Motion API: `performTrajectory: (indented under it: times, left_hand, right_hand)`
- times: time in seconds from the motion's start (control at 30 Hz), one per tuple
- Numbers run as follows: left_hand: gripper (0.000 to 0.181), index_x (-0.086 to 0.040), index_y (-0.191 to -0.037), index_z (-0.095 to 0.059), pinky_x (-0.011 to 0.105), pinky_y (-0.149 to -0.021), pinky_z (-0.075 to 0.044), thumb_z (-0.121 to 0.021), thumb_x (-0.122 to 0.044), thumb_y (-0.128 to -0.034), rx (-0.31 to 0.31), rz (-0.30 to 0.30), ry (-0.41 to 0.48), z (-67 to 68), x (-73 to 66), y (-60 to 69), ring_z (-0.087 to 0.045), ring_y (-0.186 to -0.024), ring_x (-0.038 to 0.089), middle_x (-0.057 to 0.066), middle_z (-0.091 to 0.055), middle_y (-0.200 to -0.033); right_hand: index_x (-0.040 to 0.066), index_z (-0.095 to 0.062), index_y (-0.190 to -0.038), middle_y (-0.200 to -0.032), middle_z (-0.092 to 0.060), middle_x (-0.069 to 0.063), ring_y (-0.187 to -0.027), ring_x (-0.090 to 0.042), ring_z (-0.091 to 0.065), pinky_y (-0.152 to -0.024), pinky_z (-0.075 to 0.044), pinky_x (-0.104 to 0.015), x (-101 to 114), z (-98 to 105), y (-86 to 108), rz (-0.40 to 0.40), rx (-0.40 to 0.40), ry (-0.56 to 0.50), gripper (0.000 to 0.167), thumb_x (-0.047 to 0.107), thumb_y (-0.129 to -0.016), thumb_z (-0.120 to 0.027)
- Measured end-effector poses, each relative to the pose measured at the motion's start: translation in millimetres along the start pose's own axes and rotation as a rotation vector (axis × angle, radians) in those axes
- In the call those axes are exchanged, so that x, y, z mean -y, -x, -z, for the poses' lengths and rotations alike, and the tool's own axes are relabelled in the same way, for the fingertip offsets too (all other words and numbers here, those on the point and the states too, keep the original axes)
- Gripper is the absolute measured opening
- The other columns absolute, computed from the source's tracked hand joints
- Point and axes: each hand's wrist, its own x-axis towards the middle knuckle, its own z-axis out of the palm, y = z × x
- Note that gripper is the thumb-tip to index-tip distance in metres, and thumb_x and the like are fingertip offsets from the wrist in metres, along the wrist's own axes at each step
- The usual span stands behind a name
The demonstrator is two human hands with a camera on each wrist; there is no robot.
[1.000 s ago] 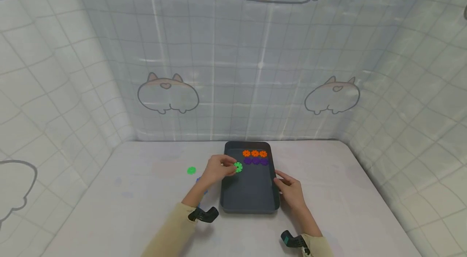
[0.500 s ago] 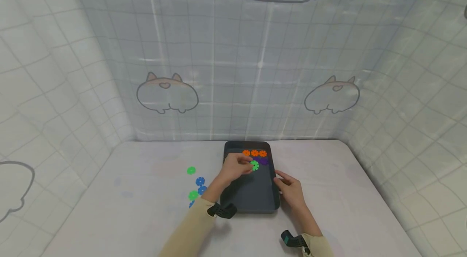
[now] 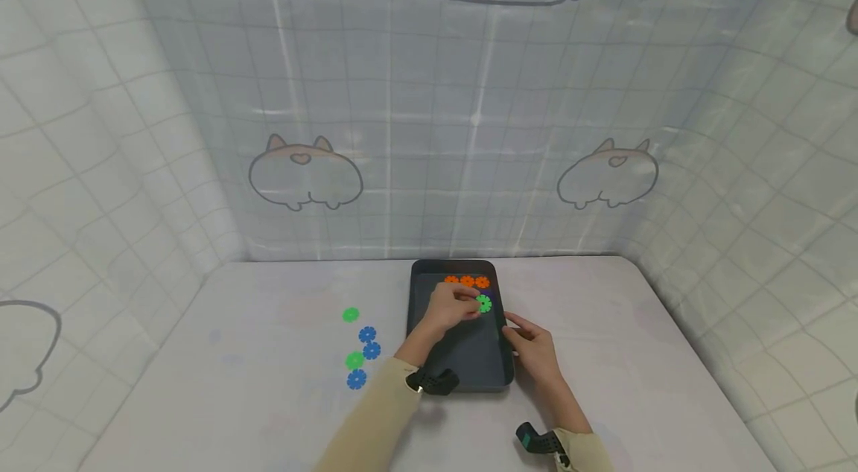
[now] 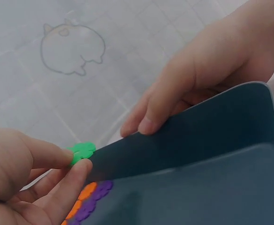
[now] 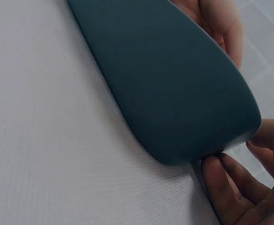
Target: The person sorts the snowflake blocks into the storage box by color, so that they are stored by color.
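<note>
Thumb and fingers of my left hand [image 3: 450, 308] pinch a green flower-shaped plastic disc [image 3: 484, 304] above the far right part of a dark rectangular tray [image 3: 462, 377]. In the left wrist view that green disc shows just over the tray's wall. A row of orange flower discs [image 3: 467, 281] lies near the tray's far end. Beside it runs a row of purple discs [image 4: 85, 211], mostly covered by my left hand in the head view. My right hand [image 3: 534, 354] grips the tray's right side, thumb at the rim and fingers against the outside.
Left of the tray, loose flower discs lie on the white tabletop [image 3: 268, 383]: green ones [image 3: 351, 314] and several blue ones [image 3: 372, 351]. White curtain walls [image 3: 429, 122] with a grid and cartoon drawings stand behind and at both sides.
My left hand has moved right across the tray with the green disc, from its left side to near its right wall. The loose discs on the table have come into view. My right hand stays put.
</note>
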Motion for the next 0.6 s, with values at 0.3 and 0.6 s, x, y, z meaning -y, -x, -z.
performTrajectory:
  times: [0.3,0.6]
  left_hand:
    - [0.019,0.004,-0.102,-0.072,0.030,-0.064,-0.058,-0.071,0.005,-0.0826,-0.066,0.027,0.001,-13.3,8.7,-8.8,-0.069,-0.066,0.017,0.011,-0.068,-0.082]
    - [0.017,0.006,-0.101,-0.071,0.029,-0.064,-0.058,-0.071,0.005,-0.0838,-0.099,0.044,0.006,-17.2,15.1,-11.8,-0.070,-0.070,0.022,0.012,-0.068,-0.083]
  right_hand:
    - [0.010,-0.065,-0.128,-0.106,-0.068,-0.016,-0.080,-0.023,-0.067,-0.061,-0.054,-0.031,2,0,0.6,0.019,0.012,-0.006,0.037,0.018,-0.092,-0.068]
    - [0.011,-0.065,-0.128,-0.107,-0.068,-0.016,-0.079,-0.022,-0.067,-0.061,-0.054,-0.031,3,0,0.4,0.005,0.019,-0.023,0.037,0.020,-0.092,-0.068]
